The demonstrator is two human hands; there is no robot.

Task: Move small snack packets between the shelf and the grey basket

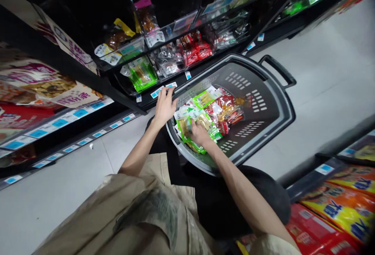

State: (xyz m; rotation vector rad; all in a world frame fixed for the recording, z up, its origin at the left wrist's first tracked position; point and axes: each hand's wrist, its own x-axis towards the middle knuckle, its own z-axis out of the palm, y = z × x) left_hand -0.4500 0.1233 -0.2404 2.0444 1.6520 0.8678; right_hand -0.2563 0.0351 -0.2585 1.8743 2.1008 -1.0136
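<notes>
A grey plastic shopping basket [263,102] sits on the floor against a dark shelf unit. Inside it lies a heap of small snack packets [222,110], green, red and orange. My left hand [164,105] rests on the basket's near rim beside the shelf edge, fingers curled over it. My right hand [199,133] is down in the basket, fingers closed on green snack packets [187,124] at the heap's near end.
The shelf holds clear bins of green packets [142,73], red packets [195,49] and silver packets [168,61], with blue price tags [156,92] along the edges. Larger bags [345,204] fill a shelf at lower right. Pale floor tiles [322,75] lie between.
</notes>
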